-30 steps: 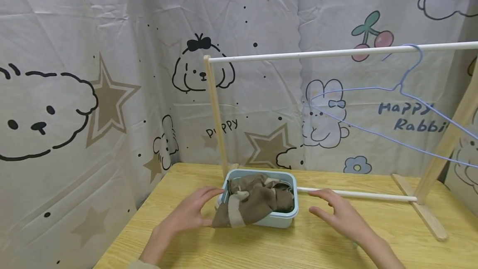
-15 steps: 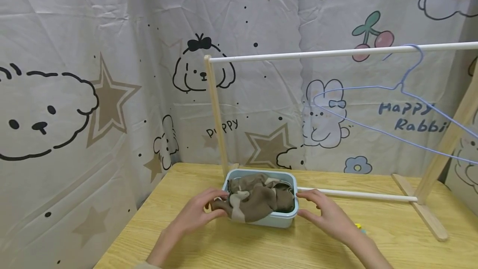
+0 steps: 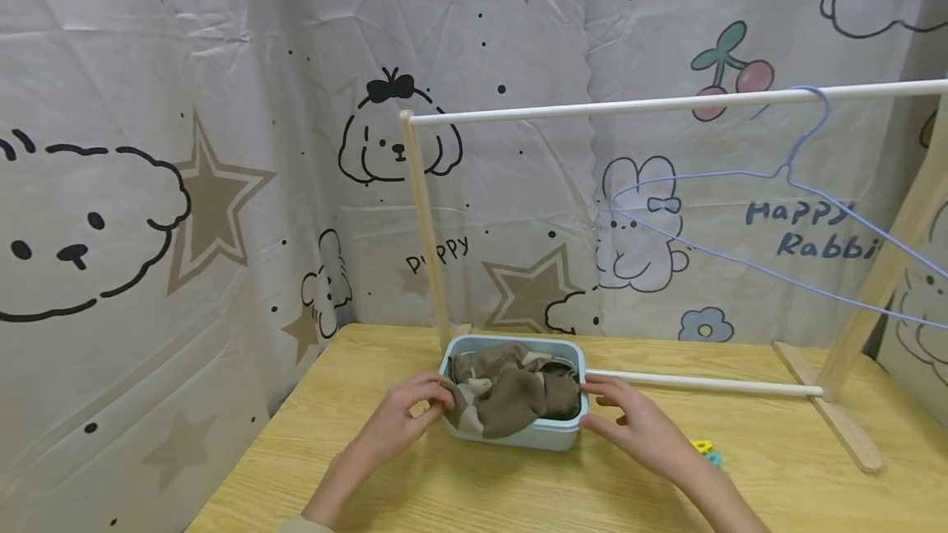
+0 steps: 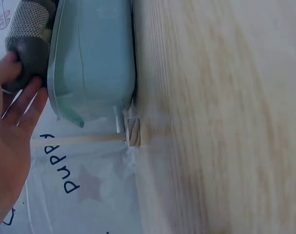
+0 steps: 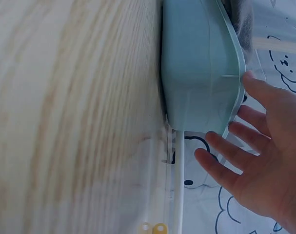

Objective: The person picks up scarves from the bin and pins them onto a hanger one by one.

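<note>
A printed curtain (image 3: 533,48) hangs behind the table (image 3: 326,405). On the table stands a rack (image 3: 629,108), a hanger (image 3: 788,168) hooked over its top bar with nothing on it. The bin (image 3: 533,437), pale blue and lidless, sits near the rack's left post, in front of the lower bar. It holds brown cloth (image 3: 511,401) with a pale band, bunched up and lapping over the front left of the rim; whether this is one piece or several cannot be told.

The left hand (image 3: 403,418) pinches the cloth at the bin's left rim. The right hand (image 3: 640,426) has its fingers extended, gripping nothing, its thumb touching the right rim. The step in hand looks like gathering the loose cloth while steadying the bin; the next move seems to call for keeping the overhang under control. Near the right forearm lie a yellow piece (image 3: 702,446) and a teal piece (image 3: 713,459).
</note>
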Demonstrator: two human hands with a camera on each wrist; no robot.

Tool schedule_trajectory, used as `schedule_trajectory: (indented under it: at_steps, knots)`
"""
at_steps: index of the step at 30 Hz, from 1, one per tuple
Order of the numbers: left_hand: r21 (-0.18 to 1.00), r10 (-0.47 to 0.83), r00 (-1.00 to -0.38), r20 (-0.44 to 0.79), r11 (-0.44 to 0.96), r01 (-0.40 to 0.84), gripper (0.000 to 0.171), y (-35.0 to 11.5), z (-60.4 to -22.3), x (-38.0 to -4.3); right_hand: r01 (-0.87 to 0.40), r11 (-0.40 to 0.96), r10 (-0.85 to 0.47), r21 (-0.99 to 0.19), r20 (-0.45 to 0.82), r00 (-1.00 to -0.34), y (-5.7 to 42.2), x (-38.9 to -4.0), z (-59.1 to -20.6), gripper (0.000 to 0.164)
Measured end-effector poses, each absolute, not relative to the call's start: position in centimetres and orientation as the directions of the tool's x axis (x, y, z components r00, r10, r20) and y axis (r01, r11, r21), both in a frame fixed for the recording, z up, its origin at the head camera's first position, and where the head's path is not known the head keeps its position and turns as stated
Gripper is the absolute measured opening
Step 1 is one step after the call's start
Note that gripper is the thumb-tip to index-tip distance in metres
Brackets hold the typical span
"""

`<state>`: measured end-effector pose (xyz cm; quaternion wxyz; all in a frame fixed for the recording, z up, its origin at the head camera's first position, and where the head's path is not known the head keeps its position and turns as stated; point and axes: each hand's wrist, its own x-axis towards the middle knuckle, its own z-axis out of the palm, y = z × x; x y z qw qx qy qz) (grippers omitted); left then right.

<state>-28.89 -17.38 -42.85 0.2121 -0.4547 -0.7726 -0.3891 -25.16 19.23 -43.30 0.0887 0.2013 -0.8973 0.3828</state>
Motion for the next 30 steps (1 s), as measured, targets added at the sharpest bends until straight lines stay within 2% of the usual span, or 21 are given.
schedule_trajectory:
  at_steps: [3, 7, 12, 18, 25, 30]
  knots:
    - [0.412, 0.581, -0.528, 0.619, 0.332, 0.848, 0.024, -17.3, -42.9, -28.7, -0.413, 0.624, -0.283, -0.664, 0.3, -0.911, 19.2, -25.2, -43.1, 0.049]
    - [0.366, 0.618, -0.558, 0.554, 0.421, 0.83, 0.049, -16.8, -43.0, -28.3, -0.401, 0.626, -0.274, -0.669, 0.292, -0.916, 19.2, -25.2, -42.8, 0.05]
    - [0.248, 0.629, -0.51, 0.586, 0.46, 0.852, 0.06, -15.8, -43.2, -28.6, -0.388, 0.615, -0.257, -0.687, 0.291, -0.921, 19.1, -25.1, -42.8, 0.051]
    - [0.253, 0.592, -0.529, 0.608, 0.487, 0.836, 0.049, -14.8, -43.3, -28.8, -0.385, 0.595, -0.244, -0.705, 0.298, -0.923, 19.0, -25.1, -42.9, 0.05]
    - [0.163, 0.538, -0.424, 0.728, 0.466, 0.87, 0.031, -14.2, -43.5, -29.0, -0.35, 0.603, -0.217, -0.717, 0.274, -0.937, 19.1, -25.0, -42.9, 0.05]
    - [0.192, 0.444, -0.413, 0.795, 0.462, 0.866, 0.019, -14.0, -43.0, -29.4, -0.279, 0.623, -0.175, -0.731, 0.217, -0.96, 19.0, -24.9, -42.7, 0.049]
